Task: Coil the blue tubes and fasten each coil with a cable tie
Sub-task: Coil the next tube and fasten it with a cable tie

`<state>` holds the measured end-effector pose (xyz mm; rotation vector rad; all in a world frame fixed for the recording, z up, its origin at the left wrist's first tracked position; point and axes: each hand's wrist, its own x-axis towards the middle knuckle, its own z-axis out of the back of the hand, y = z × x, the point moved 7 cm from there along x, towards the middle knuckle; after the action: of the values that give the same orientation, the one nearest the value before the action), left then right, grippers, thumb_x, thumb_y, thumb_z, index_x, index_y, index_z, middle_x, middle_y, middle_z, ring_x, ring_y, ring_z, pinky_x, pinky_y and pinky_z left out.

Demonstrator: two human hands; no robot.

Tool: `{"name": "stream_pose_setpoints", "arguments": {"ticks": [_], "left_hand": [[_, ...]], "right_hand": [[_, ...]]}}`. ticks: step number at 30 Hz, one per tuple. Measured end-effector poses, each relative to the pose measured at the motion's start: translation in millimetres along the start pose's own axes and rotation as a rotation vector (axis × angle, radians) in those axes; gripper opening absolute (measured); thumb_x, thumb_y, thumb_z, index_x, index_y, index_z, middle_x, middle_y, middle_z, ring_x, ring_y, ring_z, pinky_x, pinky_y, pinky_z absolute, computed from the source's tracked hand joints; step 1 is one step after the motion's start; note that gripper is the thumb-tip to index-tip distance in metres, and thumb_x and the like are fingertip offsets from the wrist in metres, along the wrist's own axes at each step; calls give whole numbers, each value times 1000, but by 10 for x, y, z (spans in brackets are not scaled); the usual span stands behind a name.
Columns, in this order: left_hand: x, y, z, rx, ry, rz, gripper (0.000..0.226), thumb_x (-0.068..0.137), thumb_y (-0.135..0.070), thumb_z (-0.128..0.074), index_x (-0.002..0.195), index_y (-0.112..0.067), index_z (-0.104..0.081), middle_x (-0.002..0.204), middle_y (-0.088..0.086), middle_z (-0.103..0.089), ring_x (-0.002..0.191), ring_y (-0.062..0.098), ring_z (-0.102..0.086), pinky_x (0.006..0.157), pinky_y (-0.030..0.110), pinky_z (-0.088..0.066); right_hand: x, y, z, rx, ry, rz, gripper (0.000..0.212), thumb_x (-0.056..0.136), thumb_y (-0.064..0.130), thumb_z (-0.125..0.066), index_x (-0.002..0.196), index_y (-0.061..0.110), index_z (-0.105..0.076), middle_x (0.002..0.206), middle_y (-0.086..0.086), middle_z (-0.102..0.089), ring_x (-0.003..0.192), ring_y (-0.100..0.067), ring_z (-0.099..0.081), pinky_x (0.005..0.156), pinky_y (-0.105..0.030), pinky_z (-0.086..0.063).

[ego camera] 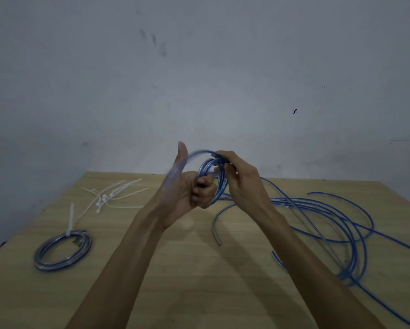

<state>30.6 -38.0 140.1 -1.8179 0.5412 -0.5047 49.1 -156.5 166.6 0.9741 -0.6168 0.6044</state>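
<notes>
Up above the wooden counter (175, 269), both hands work a small coil of blue tube (219, 172) held in the air near the counter's far edge. The left hand (187, 188) has its fingers curled round the lower left part of the coil, with the thumb sticking straight up. The right hand (239, 176) comes over from the right, its fingers bent and pinching the top of the coil. One strand arcs from the top of the coil toward the left thumb and is blurred.

From the held coil the tube trails down to the right into loose blue tubes (329, 217), which lie in wide, overlapping loops across the right side of the counter, some running off the right edge. One free end (217, 236) curves toward the middle of the counter.

On the left side lies a finished coil (62, 250), flat on the counter and fastened by a white cable tie (70, 219) whose tail points up and away. Farther back on the left, a loose bunch of white cable ties (111, 195) lies scattered. Behind the counter stands a grey wall (199, 67) with a few dark marks.
</notes>
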Motion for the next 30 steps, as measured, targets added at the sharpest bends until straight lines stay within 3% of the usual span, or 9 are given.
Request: {"name": "stream_pose_setpoints", "arguments": {"ticks": [3,5,7,11,13,16,19,23,30], "left_hand": [[-14,19,-83,-167,116,10,80,70,-96,-21,72,-17,-30,64,1,-22,61,17,-12,62,34,-11],[-34,15,-109,-300,180,29,81,63,-98,-31,74,-18,-31,65,0,-23,60,16,-15,63,33,-13],[-12,34,-36,-291,165,34,73,71,-89,-43,76,-18,-28,64,-1,-20,59,14,-16,61,31,-14],[48,143,146,-101,64,57,44,101,-52,-44,72,-21,-31,59,-6,-20,50,8,-21,53,24,-23],[44,171,184,-77,38,76,47,102,-53,-40,70,-21,-28,58,-6,-20,49,7,-20,50,23,-21],[87,222,300,46,-119,90,55,98,-66,-36,66,-22,-25,57,-4,-15,47,8,-13,45,24,-13],[160,289,399,102,-267,76,61,96,-71,-29,61,-22,-27,53,-6,-16,44,8,-11,41,23,-9],[181,349,453,170,-330,96,58,102,-61,-31,60,-21,-30,52,-5,-17,44,8,-11,41,24,-8],[261,364,452,254,-522,-72,58,104,-57,-31,77,-12,-57,54,-4,-33,49,13,-39,58,27,-38]], "right_hand": [[-25,-30,8,4,-41,-16,32,100,-4,-38,121,4,-62,99,4,-64,90,13,-60,78,-3,-40],[-27,-52,-15,-17,-26,-3,36,97,2,-37,124,6,-61,99,-1,-65,88,0,-62,78,-9,-43],[-38,-110,-58,-73,14,8,41,98,4,-36,130,13,-60,99,-4,-63,84,-11,-62,77,-20,-48],[-90,-263,-98,81,115,-167,42,104,3,-34,131,22,-61,90,0,-58,77,-13,-55,75,-30,-50],[-138,-281,-122,276,163,-292,37,108,11,-33,125,18,-66,82,-6,-53,75,-18,-52,72,-36,-54],[-243,-286,-211,493,190,-494,45,109,39,-34,115,9,-66,75,-6,-41,64,-15,-45,59,-31,-49],[-275,-276,-264,537,136,-511,49,107,43,-39,101,-3,-55,69,-5,-33,54,-14,-32,49,-29,-33],[-292,-311,-264,420,95,-430,47,104,39,-48,90,-2,-65,55,-5,-40,43,-14,-37,42,-27,-40],[-322,-497,-177,552,-190,-563,39,103,40,-53,77,17,-71,56,1,-24,46,-12,-22,43,-24,-24]]}}
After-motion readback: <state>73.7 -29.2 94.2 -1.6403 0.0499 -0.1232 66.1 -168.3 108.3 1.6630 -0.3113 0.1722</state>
